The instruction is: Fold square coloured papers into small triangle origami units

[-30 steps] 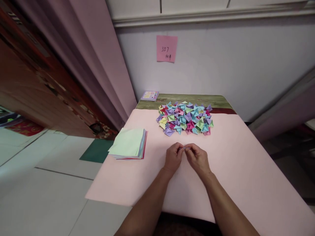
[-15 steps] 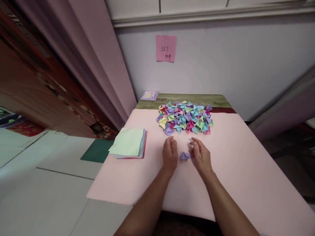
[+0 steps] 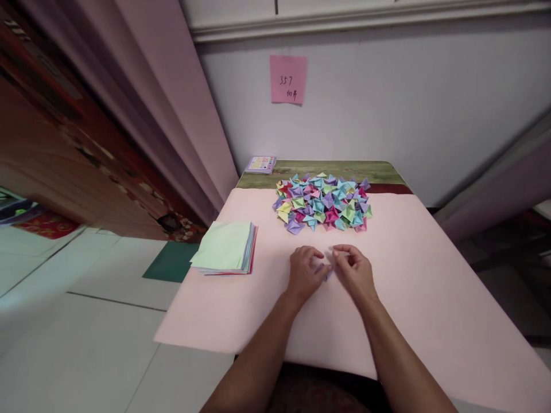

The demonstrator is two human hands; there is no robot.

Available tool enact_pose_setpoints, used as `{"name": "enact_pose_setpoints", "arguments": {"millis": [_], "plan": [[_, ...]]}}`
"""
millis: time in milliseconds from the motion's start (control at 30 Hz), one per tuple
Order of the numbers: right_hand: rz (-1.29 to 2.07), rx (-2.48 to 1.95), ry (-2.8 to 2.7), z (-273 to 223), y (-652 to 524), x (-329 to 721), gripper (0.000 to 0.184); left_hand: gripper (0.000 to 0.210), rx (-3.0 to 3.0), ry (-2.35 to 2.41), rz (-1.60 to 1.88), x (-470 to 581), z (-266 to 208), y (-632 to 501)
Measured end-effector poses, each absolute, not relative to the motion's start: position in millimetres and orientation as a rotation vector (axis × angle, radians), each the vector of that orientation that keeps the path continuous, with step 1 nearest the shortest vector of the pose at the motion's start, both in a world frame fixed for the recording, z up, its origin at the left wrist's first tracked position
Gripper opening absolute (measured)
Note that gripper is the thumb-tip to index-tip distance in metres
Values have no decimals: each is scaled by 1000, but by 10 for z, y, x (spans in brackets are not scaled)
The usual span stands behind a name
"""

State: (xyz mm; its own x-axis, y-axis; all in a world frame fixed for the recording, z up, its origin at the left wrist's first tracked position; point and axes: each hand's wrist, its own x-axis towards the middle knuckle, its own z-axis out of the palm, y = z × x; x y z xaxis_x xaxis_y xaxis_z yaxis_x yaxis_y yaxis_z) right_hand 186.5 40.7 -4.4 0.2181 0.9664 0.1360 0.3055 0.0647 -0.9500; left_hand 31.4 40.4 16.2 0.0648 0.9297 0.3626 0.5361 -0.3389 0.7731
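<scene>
A small folded purple paper piece (image 3: 319,268) lies low on the pink-covered table, partly hidden by my fingers. My left hand (image 3: 305,269) is curled around it, with the thumb across its near side and the fingertips beyond. Just to the right, my right hand (image 3: 353,268) has thumb and forefinger brought together in a pinch close to the piece. Whether anything sits in that pinch is too blurred to make out. Beyond both hands spreads a pile of folded paper pieces (image 3: 325,202) in purple, blue, green, yellow and pink.
A stack of square paper sheets (image 3: 224,246), pale green on top, sits at the left. On the green wood-look far end of the table (image 3: 331,167) lies a small printed pack (image 3: 260,164). A pink note (image 3: 288,79) is stuck on the wall.
My left hand has turned inward and closed around the purple paper piece, which stood uncovered between the hands before. My right hand has shifted slightly nearer me and pinched its fingers.
</scene>
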Motion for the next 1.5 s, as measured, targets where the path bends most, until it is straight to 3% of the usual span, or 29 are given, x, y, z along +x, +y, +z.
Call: {"name": "enact_pose_setpoints", "arguments": {"millis": [267,600,833,967,1133,1500], "plan": [[669,-1488,-1512,-30,298,1843,15,7,1867,1475,1192,291,50,353],[438,-1460,-1576,-53,293,1788,20,23,1955,1502,1155,279,97,329],[116,-1621,-1723,-14,204,1706,21,4,2143,1717,1083,326,69,253],[140,-1617,-1727,9,182,1708,17,12,2187,1787,1047,344,67,234],[180,-1625,-1741,-20,181,1743,17,2,2240,1758,1037,339,48,214],[142,-1620,-1819,-54,183,1717,17,9,2375,1724,900,352,29,195]]}}
